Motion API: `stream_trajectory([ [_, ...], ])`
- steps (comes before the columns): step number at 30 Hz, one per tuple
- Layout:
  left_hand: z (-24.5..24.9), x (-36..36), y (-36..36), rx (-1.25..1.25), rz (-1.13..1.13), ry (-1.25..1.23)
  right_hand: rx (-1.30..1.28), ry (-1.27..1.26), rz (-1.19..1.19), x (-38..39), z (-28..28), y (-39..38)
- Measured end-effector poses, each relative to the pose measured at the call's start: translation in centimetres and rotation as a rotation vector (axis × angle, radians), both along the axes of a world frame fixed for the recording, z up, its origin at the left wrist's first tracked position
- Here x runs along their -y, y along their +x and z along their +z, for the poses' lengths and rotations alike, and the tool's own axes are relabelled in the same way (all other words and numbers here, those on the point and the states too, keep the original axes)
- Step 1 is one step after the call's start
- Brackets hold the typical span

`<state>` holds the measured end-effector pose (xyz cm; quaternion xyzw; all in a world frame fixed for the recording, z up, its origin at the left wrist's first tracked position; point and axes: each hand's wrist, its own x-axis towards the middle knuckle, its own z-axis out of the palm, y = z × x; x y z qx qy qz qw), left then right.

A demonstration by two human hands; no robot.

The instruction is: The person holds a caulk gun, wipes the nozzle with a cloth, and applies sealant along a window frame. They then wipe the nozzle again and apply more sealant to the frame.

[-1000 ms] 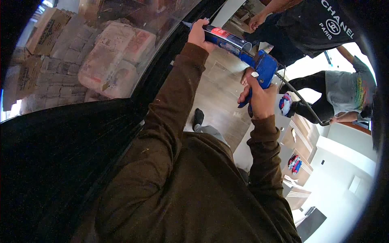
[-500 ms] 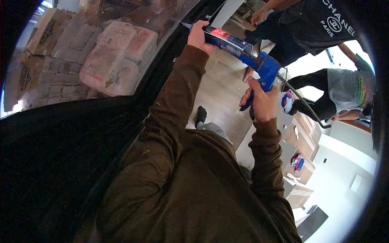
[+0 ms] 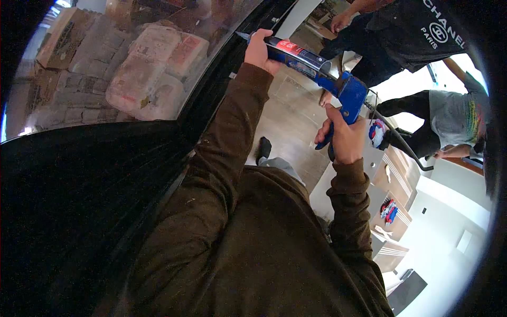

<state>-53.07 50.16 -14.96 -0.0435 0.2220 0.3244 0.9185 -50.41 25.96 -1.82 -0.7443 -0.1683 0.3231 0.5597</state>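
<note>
I hold a blue caulking gun loaded with a red-labelled cartridge. My right hand is closed around its handle and trigger. My left hand wraps the front of the cartridge, close to the nozzle. The nozzle tip rests against the black window frame beside the glass pane. Both my arms are in brown sleeves.
Through the glass I see stacked bricks, sacks and cardboard boxes. Two other people stand at the upper right, one in a black printed shirt, one in a grey shirt. A wood-look floor and white cabinets lie below.
The caulking gun and both my hands have shifted slightly right and down along the frame. The person in the black shirt has moved a hand.
</note>
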Motion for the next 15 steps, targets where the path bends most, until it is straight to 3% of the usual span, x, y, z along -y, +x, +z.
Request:
stream_trajectory([
  [15, 1.0, 1.2, -2.8, -0.019, -0.066, 0.012, -0.015, -0.045, -0.023, 0.5, 1.0, -2.3],
])
